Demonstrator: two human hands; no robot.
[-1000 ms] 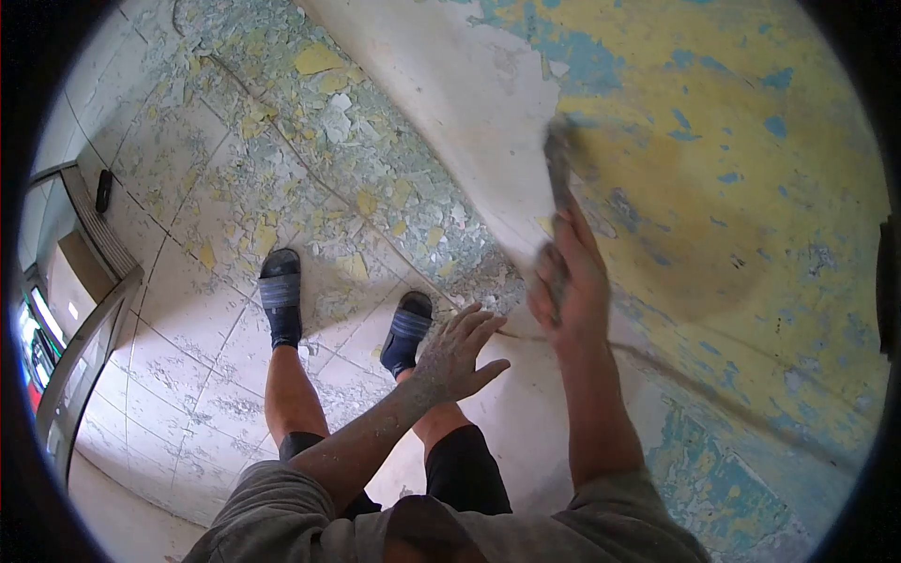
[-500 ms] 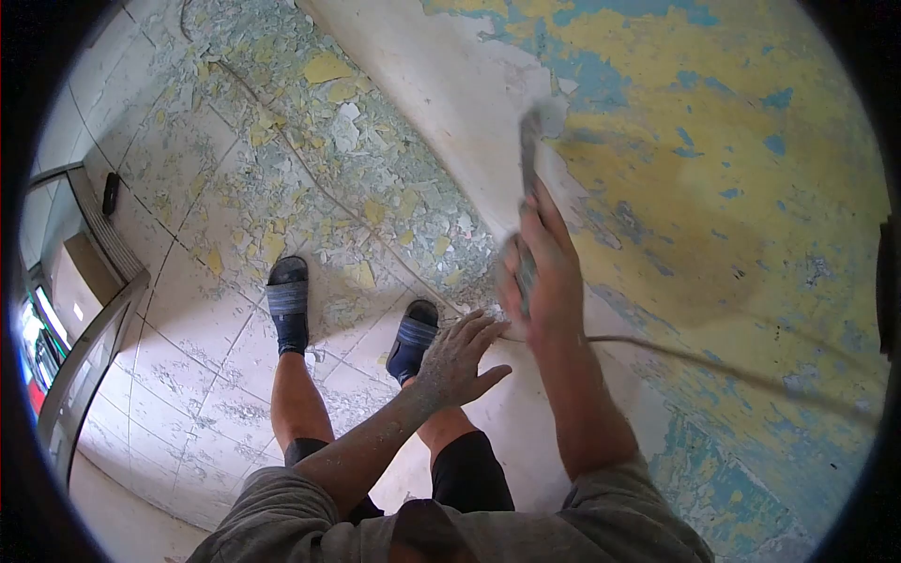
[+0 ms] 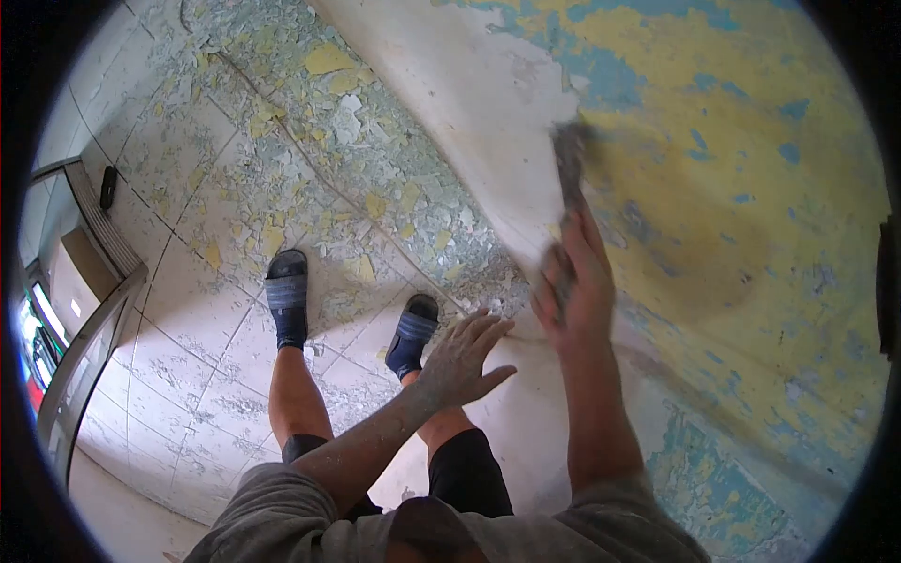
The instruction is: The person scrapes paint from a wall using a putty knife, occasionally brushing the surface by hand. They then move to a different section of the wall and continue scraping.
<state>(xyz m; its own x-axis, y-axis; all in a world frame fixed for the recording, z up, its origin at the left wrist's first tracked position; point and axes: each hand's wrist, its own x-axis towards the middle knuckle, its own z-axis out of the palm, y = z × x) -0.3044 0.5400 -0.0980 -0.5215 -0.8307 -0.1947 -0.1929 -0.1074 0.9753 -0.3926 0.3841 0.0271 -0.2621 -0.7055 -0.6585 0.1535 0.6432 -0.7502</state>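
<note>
Scraper: located between 1 and 2 o'clock from my view's centre, at the border of the bare white wall strip and the yellow-and-blue paint. Appearance: dark grey, narrow, elongated; blade end motion-blurred, pointing to 12 o'clock; edge detail unreadable. Right hand: fingers closed around the handle. Left hand: at 8 o'clock from the right; fingers extended, slightly apart, thumb spread, skin dusty. Paint flakes: between 10 and 11 o'clock.
</note>
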